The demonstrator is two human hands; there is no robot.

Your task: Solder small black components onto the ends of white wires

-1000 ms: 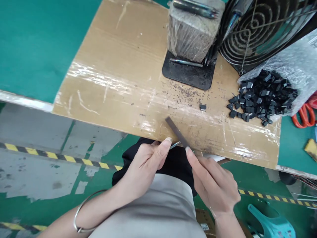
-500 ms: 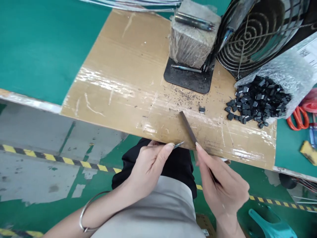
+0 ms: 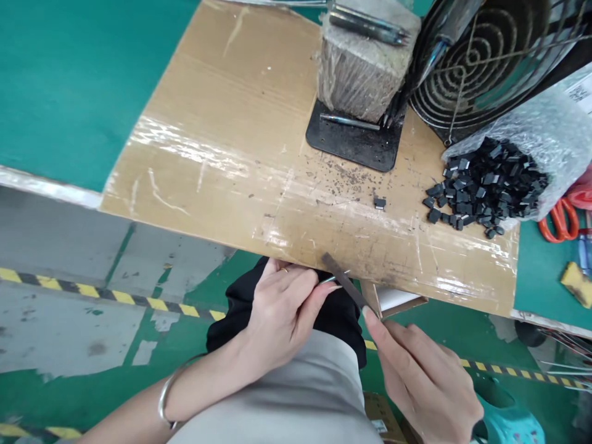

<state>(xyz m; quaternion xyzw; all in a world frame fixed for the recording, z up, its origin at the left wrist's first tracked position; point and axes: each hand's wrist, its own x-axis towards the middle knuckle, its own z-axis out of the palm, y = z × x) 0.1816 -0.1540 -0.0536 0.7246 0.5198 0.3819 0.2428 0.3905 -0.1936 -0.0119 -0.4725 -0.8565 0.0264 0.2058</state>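
My left hand [image 3: 284, 308] is closed on a thin metal tip [image 3: 329, 280], which sticks out past the thumb just below the cardboard's front edge. A flat dark file [image 3: 345, 280] is pinched at its lower end by my right hand [image 3: 416, 364]. The file's blade lies across the metal tip or very close over it; exact contact is too small to tell. Its far end overlaps the edge of the cardboard sheet [image 3: 222, 111]. One small black connector [image 3: 380, 203] lies on the cardboard, beside scattered dark crumbs [image 3: 351, 179].
A plastic-wrapped block [image 3: 356, 74] with metal rods on top stands on a black plate [image 3: 351, 145]. Right of it are a fan [image 3: 472, 61], a pile of black connectors [image 3: 490, 185] by a bubble-wrap bag, red-handled scissors [image 3: 558, 221] and a yellow sponge [image 3: 577, 283].
The file has moved down and left, from resting above the cardboard edge to across the metal tip. My right hand has moved lower. The view has shifted slightly.
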